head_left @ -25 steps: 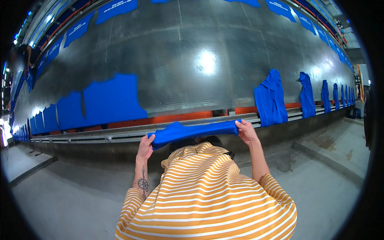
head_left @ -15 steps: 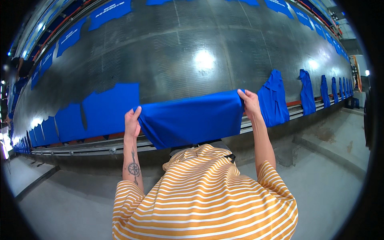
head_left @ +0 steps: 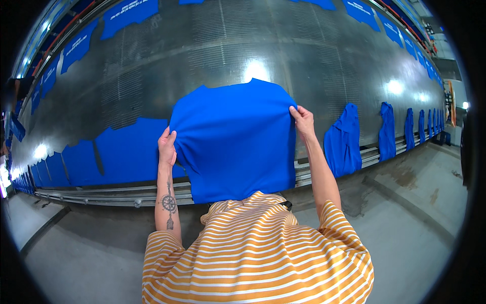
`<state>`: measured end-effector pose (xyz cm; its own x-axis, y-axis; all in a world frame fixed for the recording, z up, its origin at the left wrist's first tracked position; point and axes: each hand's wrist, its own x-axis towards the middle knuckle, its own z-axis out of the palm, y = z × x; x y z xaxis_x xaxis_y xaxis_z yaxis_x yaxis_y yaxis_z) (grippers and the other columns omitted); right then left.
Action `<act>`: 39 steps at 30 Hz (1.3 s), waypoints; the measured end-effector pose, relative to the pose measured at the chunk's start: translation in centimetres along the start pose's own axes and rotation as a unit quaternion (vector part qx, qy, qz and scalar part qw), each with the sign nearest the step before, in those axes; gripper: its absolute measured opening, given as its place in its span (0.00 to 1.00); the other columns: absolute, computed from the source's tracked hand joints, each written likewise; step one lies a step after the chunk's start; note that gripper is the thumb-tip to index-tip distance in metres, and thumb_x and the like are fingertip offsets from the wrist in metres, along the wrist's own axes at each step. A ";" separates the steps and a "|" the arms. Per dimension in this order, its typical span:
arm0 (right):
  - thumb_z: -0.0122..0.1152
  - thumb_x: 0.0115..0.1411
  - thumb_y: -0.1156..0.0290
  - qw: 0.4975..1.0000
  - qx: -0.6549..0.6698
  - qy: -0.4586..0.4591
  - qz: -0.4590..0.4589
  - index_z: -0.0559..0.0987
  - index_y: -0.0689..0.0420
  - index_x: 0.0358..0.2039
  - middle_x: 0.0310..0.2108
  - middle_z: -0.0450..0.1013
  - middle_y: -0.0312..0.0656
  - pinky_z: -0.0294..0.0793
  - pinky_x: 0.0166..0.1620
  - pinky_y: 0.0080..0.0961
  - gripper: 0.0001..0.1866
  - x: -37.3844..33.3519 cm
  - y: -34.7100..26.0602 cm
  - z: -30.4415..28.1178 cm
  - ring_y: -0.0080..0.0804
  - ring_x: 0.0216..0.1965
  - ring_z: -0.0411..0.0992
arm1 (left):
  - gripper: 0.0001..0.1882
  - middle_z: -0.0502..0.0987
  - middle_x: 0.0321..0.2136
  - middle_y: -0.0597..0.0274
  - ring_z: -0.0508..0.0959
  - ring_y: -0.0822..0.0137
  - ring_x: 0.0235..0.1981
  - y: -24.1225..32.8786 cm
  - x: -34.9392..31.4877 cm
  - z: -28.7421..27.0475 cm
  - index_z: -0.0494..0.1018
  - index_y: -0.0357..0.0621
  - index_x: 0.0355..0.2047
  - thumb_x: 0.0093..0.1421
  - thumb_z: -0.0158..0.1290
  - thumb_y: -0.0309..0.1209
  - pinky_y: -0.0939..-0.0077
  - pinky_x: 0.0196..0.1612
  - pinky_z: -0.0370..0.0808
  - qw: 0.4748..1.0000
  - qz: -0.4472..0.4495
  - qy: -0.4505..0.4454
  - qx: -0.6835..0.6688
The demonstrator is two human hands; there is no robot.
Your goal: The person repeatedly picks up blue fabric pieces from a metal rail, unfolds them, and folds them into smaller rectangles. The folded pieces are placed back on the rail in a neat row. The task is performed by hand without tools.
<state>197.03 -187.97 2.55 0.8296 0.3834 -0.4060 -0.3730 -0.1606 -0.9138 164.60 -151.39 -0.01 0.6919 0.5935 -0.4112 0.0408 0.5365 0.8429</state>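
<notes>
A blue cut fabric panel (head_left: 235, 139), with a notched far edge, is stretched between my two hands. My left hand (head_left: 167, 146) pinches its left side with thumb and fingers. On the opposite side, my right hand (head_left: 302, 120) grips the edge at about the same height. The panel's far part spreads over the dark table (head_left: 202, 66), and its near end hangs at my body over the table's front rail. Just left of my left hand, another blue panel (head_left: 132, 149) lies flat on the table. Right of my right hand, a bunched blue piece (head_left: 343, 142) drapes over the front edge.
Several narrow blue pieces (head_left: 387, 131) hang in a row along the right front edge. Blue panels with white print (head_left: 129, 17) line the table's far side. A metal rail (head_left: 91, 196) runs along the front, above a grey concrete floor (head_left: 91, 253). At the far left, a dark figure stands.
The fabric panel, earlier partly folded down between my hands, now lies opened out with its notched edge extending away over the table. My right hand has shifted slightly left.
</notes>
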 end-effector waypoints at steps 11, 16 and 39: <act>0.60 0.63 0.78 0.999 -0.032 -0.027 -0.006 0.68 0.64 0.61 0.45 0.77 0.38 0.72 0.41 0.14 0.26 0.0 1.6 1.2 0.14 0.38 0.71 | 0.26 0.78 0.45 0.57 0.73 0.80 0.38 -1.9 -0.8 1.4 0.63 0.34 0.63 0.65 0.53 0.22 0.90 0.38 0.66 0.990 0.056 0.078 0.107; 0.62 0.61 0.78 0.992 -0.116 -0.013 -0.045 0.74 0.62 0.57 0.39 0.75 0.30 0.65 0.34 0.08 0.23 -0.3 2.1 0.0 0.10 0.31 0.65 | 0.18 0.77 0.49 0.55 0.75 0.75 0.46 -2.5 -1.2 -0.9 0.73 0.31 0.53 0.62 0.56 0.21 0.83 0.49 0.71 0.982 0.031 0.074 0.172; 0.61 0.61 0.80 0.994 -0.094 -0.047 -0.009 0.73 0.62 0.58 0.43 0.74 0.30 0.63 0.29 0.08 0.23 -2.1 3.6 -2.0 0.08 0.28 0.64 | 0.27 0.71 0.55 0.46 0.74 0.69 0.49 -2.5 -4.5 -1.3 0.65 0.26 0.58 0.57 0.57 0.13 0.76 0.51 0.77 0.989 -0.004 0.012 0.148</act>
<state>194.75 -191.13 0.15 0.7900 0.4694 -0.3945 -0.2667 -0.3163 -0.9104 160.46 -154.56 -0.71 0.6729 0.6063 -0.4238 0.2575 0.3450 0.9026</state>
